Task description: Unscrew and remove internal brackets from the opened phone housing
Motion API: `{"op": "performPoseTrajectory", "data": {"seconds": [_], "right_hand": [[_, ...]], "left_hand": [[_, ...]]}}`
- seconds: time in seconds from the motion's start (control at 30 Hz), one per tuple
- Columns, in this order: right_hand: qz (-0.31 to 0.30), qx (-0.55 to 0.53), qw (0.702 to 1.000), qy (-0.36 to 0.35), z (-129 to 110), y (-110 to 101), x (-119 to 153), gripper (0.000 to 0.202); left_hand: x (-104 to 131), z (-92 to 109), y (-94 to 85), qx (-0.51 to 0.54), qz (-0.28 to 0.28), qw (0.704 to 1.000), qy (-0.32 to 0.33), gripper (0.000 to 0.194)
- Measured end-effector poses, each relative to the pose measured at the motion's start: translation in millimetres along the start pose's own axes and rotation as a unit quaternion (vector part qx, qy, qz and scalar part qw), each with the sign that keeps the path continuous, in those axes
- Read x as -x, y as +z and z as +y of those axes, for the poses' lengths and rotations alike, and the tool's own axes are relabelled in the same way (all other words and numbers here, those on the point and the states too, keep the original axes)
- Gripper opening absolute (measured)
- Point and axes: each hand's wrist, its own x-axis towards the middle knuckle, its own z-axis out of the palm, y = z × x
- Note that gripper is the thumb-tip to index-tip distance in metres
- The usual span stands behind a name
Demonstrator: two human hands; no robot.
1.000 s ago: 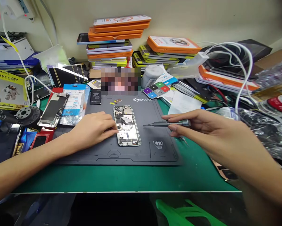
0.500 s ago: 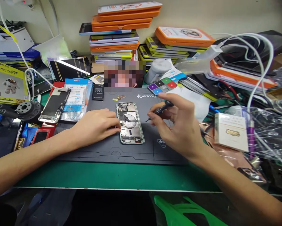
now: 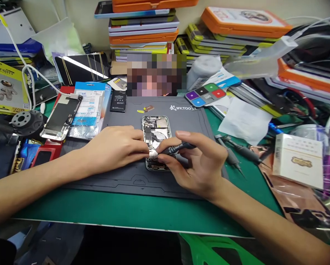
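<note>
An opened phone (image 3: 156,123) lies on the dark grey mat (image 3: 120,136), its circuit boards and inner metal showing. My right hand (image 3: 200,160) grips a slim dark screwdriver (image 3: 174,148) lying almost level over the phone's lower half. Its tip is hidden by my thumb and finger. Curled at the phone's left edge, the fingers of my left hand (image 3: 120,147) are closed, and what they hold is hidden. A small silvery-white piece (image 3: 153,154) shows between the fingertips of both hands. Just above the phone lie a small brown strip and a yellow scrap (image 3: 145,109).
A black battery (image 3: 117,101) lies at the mat's upper left, beside packets and a detached screen (image 3: 60,117). Several more screwdrivers (image 3: 231,156) rest on the right, near a white box (image 3: 298,160). Stacked orange and yellow cases (image 3: 144,36) stand behind.
My right hand has moved left and down with the screwdriver, from beside the phone to over it, meeting my left fingertips. The left hand stays at the phone's edge. The camera view has shifted.
</note>
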Motion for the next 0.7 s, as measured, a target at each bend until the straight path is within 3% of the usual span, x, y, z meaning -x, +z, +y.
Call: {"op": "performPoseTrajectory", "data": {"seconds": [0.3, 0.47, 0.57, 0.7], "right_hand": [[-0.042, 0.055, 0.997, -0.032, 0.7, -5.7, -2.3, 0.064], [-0.07, -0.002, 0.996, -0.055, -1.5, -7.5, -4.9, 0.076], [-0.06, 0.051, 0.993, -0.084, -3.1, -6.9, -4.7, 0.071], [-0.054, 0.063, 0.994, -0.065, -5.4, -7.5, -4.2, 0.07]], "left_hand": [[1.0, 0.4, -1.1, -0.008, 0.011, 1.0, 0.008, 0.022], [1.3, 0.7, -1.8, -0.018, 0.008, 1.0, 0.008, 0.021], [0.7, 1.7, -2.6, -0.009, 0.009, 1.0, 0.011, 0.022], [0.2, 2.2, -2.4, -0.005, 0.013, 1.0, 0.012, 0.024]]}}
